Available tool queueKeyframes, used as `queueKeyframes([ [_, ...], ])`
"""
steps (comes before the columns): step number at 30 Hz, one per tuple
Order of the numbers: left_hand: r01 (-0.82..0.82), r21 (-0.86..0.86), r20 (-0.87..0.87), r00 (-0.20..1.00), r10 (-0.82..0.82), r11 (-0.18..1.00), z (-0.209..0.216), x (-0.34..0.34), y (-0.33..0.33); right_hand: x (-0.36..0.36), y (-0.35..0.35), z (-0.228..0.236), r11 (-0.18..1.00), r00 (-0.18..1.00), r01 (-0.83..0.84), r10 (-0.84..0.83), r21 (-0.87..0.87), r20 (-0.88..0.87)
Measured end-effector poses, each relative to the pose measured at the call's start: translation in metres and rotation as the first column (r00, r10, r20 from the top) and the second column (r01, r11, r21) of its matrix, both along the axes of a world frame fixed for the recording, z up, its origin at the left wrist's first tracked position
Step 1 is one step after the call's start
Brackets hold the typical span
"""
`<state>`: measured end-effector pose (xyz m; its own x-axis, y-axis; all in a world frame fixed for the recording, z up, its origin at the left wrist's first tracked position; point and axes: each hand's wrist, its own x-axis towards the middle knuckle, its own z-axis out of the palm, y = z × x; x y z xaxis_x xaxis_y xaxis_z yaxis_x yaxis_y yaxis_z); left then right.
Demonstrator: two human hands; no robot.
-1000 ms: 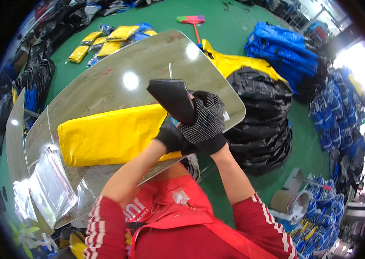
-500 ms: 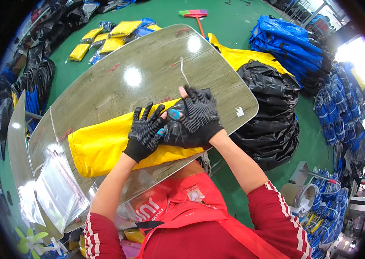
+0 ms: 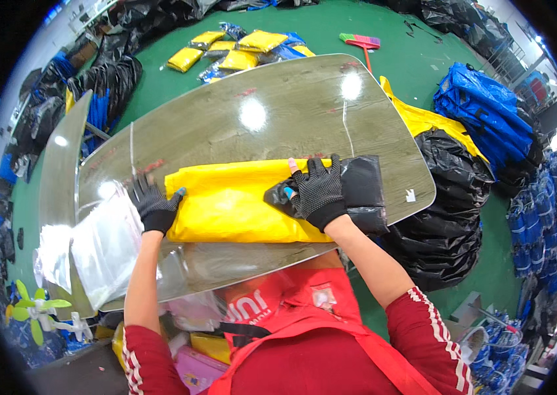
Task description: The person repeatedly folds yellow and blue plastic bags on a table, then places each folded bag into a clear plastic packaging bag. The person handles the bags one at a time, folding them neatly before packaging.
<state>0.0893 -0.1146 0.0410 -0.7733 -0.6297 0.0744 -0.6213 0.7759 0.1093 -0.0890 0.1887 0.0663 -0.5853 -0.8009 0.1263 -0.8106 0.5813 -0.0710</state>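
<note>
Since the earlier frame, I log the left hand [image 3: 155, 203] shifted away from the right, to the left end of the yellow folded sheet [image 3: 232, 204]; fingers apart. Sheet lies along the near edge of the table [image 3: 291, 118]. Right hand [image 3: 320, 192]: fingers spread over black piece [image 3: 363, 181], sheet's right end. Clear bags [image 3: 107, 243]: near left corner. Beyond far edge: yellow packets [image 3: 262, 41].

Blk dotted gloves [image 3: 321, 191], red apron [image 3: 351, 299]
</note>
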Motion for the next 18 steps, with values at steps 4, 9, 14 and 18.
queueKeyframes([
  [4, 0.114, 0.341, -0.151, 0.986, -0.066, 0.933, -0.012, 0.041, -0.048, 0.027, -0.031, -0.018, 0.993, 0.992, 0.1, -0.105, 0.063, 0.073],
  [9, 0.338, 0.936, -0.261, 0.855, 0.448, -0.1, 0.007, 0.022, -0.025, 0.032, -0.052, -0.029, 0.982, 0.975, 0.176, -0.184, 0.069, 0.127],
  [14, 0.369, 0.914, -0.236, 0.822, 0.519, -0.17, 0.031, 0.033, -0.017, 0.028, -0.022, -0.032, 0.955, 0.994, -0.111, 0.111, -0.276, -0.016],
  [18, 0.483, 0.872, -0.377, 0.768, 0.518, -0.081, 0.081, -0.004, 0.03, 0.05, 0.012, -0.042, 0.825, 0.976, -0.119, 0.199, -0.553, 0.088],
])
